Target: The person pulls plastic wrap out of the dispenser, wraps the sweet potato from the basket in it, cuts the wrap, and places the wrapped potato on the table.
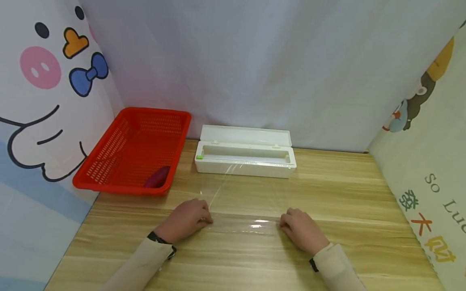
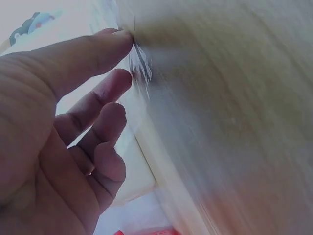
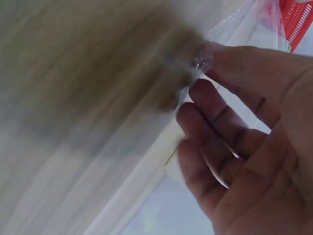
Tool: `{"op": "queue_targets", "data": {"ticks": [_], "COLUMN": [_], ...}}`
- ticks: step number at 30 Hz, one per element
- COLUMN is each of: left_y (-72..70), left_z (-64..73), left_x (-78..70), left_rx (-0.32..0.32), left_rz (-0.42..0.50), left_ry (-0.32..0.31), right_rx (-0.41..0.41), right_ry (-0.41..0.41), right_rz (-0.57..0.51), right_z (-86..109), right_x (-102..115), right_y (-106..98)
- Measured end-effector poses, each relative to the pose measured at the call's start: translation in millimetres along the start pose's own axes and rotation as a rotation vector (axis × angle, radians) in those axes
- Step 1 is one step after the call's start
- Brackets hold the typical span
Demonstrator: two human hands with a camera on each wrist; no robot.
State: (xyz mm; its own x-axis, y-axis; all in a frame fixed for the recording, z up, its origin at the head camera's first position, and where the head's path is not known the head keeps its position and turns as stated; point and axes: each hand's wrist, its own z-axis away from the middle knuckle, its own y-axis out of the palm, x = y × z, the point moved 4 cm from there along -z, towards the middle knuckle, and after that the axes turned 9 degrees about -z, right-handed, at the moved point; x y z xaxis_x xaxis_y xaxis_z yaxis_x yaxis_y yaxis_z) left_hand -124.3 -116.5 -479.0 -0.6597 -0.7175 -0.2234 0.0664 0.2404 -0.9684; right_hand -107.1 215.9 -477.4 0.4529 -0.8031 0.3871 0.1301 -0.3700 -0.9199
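Observation:
A sheet of clear plastic wrap (image 1: 247, 224) stretches between both hands, its near edge shining. My left hand (image 1: 187, 220) pinches one near corner between thumb and finger; the wrap bunches at those fingertips in the left wrist view. Opposite it, my right hand (image 1: 303, 230) pinches the other corner, with crumpled film (image 3: 201, 61) at its thumb tip. From the hands the film runs back to a white wrap dispenser box (image 1: 245, 169), whose lid (image 1: 245, 135) stands raised at the rear.
Left of the dispenser sits a red plastic basket (image 1: 131, 188) with a dark purple, elongated item (image 1: 157, 178) inside. All of this is on a wood-grain table (image 1: 364, 210). A pale curtain (image 1: 255, 72) hangs behind, and printed cloths border both sides.

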Motion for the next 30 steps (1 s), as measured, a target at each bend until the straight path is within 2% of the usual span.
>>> {"op": "queue_targets", "data": {"ticks": [4, 10, 12, 20, 28, 30], "left_y": [-0.3, 4.2, 5.1, 2.7, 0.6, -0.1], "left_z": [0.0, -6.2, -8.0, -7.2, -8.0, -9.6], "left_x": [-1.8, -8.0, -9.6, -8.9, -6.6, -6.8], "left_rx": [-0.009, 0.013, 0.021, 0.046, 0.066, 0.060], "left_rz": [-0.017, -0.062, -0.076, -0.057, 0.024, 0.030], "left_ry": [0.019, 0.018, 0.011, -0.085, -0.194, -0.206], "right_rx": [-0.031, 0.025, 0.028, -0.027, -0.035, -0.044], "right_ry": [-0.040, 0.123, 0.144, 0.086, 0.073, 0.077], "right_rz": [0.034, -0.085, -0.089, -0.047, -0.073, -0.077], "right_z": [0.5, 4.3, 6.0, 8.6, 8.5, 8.6], "right_x": [-0.2, -5.9, -5.8, -1.8, -4.9, -7.6], "right_y": [-2.3, -3.1, -2.9, 1.1, 0.0, -2.1]}}
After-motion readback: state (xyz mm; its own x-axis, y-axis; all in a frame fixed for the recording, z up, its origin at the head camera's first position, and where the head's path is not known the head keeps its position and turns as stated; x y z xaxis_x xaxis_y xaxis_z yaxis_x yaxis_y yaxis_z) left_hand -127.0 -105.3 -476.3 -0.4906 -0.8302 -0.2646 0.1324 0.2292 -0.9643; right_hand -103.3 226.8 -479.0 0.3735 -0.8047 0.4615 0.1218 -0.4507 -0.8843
